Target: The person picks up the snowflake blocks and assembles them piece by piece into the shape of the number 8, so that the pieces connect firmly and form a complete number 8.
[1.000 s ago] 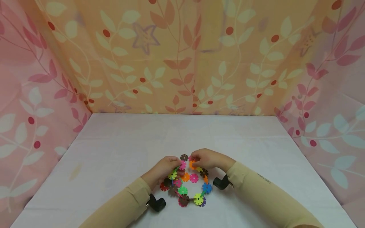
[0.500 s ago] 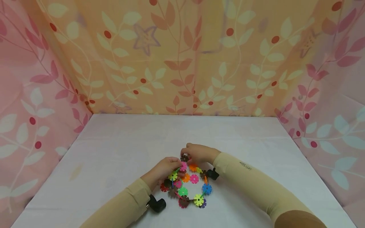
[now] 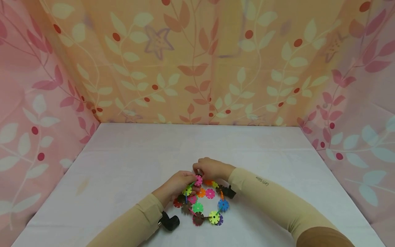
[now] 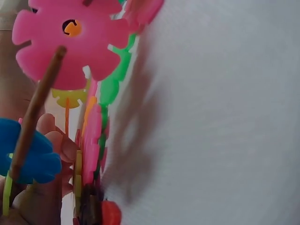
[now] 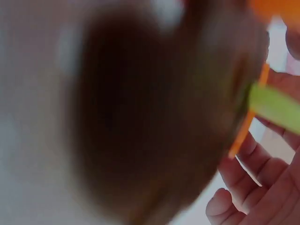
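Note:
A ring of several interlocked flower-shaped plastic discs lies on the table, with a yellow disc (image 3: 214,217), a blue disc (image 3: 223,205) and a dark brown disc (image 3: 198,219) along its near and right sides. My left hand (image 3: 175,186) pinches a pink disc (image 3: 198,180) at the ring's far left. Just beyond it, my right hand (image 3: 214,168) bends its fingers over a brown disc, which it pinches and nearly hides. In the right wrist view, a blurred brown disc (image 5: 136,112) covers the middle, and an orange disc (image 5: 242,133) shows edge-on by the fingers.
Inside the ring lie a pink disc (image 3: 210,193) and a green disc (image 3: 198,207). Black wrist cameras, one by the left cuff (image 3: 170,221), sit close to the discs. Patterned cloth (image 3: 197,68) walls the white table (image 3: 139,147) at the back and sides.
My right hand has moved left and away from the orange disc to the brown disc at the ring's far end, covering it. The left hand keeps its pinch, almost still.

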The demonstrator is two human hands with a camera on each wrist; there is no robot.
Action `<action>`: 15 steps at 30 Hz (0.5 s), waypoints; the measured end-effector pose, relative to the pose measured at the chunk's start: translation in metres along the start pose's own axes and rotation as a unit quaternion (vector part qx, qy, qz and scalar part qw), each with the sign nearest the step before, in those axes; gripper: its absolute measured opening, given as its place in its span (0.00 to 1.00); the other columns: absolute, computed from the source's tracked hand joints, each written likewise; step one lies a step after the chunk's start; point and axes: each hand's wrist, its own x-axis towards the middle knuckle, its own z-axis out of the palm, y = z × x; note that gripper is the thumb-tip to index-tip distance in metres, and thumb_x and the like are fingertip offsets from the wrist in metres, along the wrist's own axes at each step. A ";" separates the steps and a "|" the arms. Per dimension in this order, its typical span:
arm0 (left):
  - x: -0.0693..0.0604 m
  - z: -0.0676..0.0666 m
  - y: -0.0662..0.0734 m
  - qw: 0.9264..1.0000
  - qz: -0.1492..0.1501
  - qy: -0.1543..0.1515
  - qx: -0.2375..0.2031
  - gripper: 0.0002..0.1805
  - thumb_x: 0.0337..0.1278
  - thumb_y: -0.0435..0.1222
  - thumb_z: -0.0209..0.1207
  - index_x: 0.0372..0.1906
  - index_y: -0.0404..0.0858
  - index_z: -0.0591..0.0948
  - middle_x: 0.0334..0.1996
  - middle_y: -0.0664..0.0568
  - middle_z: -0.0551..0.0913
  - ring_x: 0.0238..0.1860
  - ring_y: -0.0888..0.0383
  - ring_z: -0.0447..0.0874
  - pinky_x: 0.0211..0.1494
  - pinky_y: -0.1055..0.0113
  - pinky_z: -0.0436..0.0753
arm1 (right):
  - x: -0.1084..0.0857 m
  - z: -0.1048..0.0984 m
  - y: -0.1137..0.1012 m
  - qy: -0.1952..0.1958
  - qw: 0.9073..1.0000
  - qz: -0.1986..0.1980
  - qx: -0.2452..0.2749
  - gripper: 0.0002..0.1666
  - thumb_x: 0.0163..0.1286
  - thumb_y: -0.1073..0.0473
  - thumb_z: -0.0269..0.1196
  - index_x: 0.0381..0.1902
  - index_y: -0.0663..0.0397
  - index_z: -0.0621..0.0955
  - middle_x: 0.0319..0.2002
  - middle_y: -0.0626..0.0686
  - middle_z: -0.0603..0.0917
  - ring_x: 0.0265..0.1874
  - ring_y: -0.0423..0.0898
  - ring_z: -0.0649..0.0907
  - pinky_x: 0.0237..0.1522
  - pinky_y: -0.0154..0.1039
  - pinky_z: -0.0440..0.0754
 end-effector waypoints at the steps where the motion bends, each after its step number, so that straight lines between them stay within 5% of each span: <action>1: 0.000 0.000 0.000 1.000 0.002 -0.001 -0.001 0.14 0.64 0.37 0.49 0.40 0.29 0.79 0.27 0.45 0.83 0.29 0.57 0.82 0.36 0.65 0.82 | 0.000 0.001 -0.001 0.001 1.000 0.000 0.002 0.11 0.55 0.60 0.64 0.36 0.41 0.77 0.29 0.45 0.73 0.32 0.41 0.70 0.35 0.32 0.71; 10: -0.001 -0.003 -0.003 1.000 0.008 0.003 0.000 0.15 0.64 0.39 0.50 0.39 0.29 0.79 0.29 0.45 0.83 0.28 0.57 0.82 0.36 0.65 0.82 | -0.004 0.001 -0.002 0.022 0.996 -0.022 0.084 0.07 0.55 0.64 0.65 0.26 0.47 0.76 0.21 0.41 0.74 0.24 0.39 0.72 0.29 0.29 0.72; 15: -0.002 -0.005 -0.003 1.000 0.010 0.010 -0.006 0.16 0.65 0.39 0.49 0.38 0.28 0.78 0.32 0.44 0.83 0.29 0.56 0.83 0.37 0.64 0.82 | -0.019 -0.005 -0.002 0.084 0.994 -0.024 0.065 0.05 0.57 0.63 0.64 0.24 0.48 0.84 0.23 0.39 0.78 0.24 0.35 0.74 0.32 0.29 0.75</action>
